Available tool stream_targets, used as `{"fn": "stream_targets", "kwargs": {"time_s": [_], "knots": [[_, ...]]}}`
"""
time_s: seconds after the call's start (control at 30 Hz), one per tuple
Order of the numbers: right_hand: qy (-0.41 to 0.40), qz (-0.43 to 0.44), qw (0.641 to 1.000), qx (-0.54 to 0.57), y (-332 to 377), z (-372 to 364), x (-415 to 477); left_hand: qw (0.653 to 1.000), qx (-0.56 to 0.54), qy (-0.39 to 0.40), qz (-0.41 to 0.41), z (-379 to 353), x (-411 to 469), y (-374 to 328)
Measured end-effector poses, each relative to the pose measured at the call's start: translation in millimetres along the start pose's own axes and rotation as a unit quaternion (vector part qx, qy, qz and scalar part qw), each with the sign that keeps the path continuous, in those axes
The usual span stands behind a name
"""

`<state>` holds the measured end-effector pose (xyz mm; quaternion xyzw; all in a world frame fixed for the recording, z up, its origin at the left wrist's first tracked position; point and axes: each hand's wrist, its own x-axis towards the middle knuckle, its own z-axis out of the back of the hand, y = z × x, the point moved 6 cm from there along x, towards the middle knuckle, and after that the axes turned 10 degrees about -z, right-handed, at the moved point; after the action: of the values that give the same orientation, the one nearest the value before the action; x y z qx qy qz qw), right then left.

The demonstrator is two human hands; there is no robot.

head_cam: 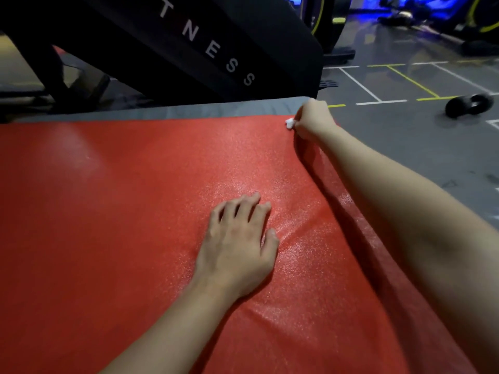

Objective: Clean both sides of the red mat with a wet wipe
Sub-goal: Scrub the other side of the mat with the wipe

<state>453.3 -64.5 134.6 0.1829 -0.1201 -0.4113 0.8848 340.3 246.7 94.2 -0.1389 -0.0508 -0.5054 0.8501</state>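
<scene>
The red mat (121,211) fills most of the view, its surface shiny and wrinkled near the right edge. My left hand (237,244) rests flat on the mat at its middle, fingers spread and pressing down. My right hand (313,120) reaches to the mat's far right corner, its fingers curled round a small white wet wipe (289,123) that peeks out on the left of the hand. The corner of the mat under that hand is hidden.
A grey mat (189,110) shows beyond the red one's far edge. A black gym machine (189,44) with white letters stands behind. A black dumbbell (469,105) lies on the grey marked floor (405,136) at right.
</scene>
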Motion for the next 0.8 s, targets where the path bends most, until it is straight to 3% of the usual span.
{"fn": "stream_targets", "kwargs": {"time_s": [0.17,0.4,0.57,0.8], "knots": [[-0.026,-0.035,0.995,0.088,6,4,6,1.000,-0.002,0.003,-0.001,0,0,3],[0.030,0.000,0.998,0.054,8,-12,12,1.000,-0.010,-0.012,0.005,-2,0,3],[0.007,0.032,0.995,0.091,13,-7,-7,1.000,-0.003,-0.007,0.004,1,0,3],[0.023,0.059,0.998,0.017,9,-12,-35,1.000,-0.006,-0.023,0.008,2,1,2]]}}
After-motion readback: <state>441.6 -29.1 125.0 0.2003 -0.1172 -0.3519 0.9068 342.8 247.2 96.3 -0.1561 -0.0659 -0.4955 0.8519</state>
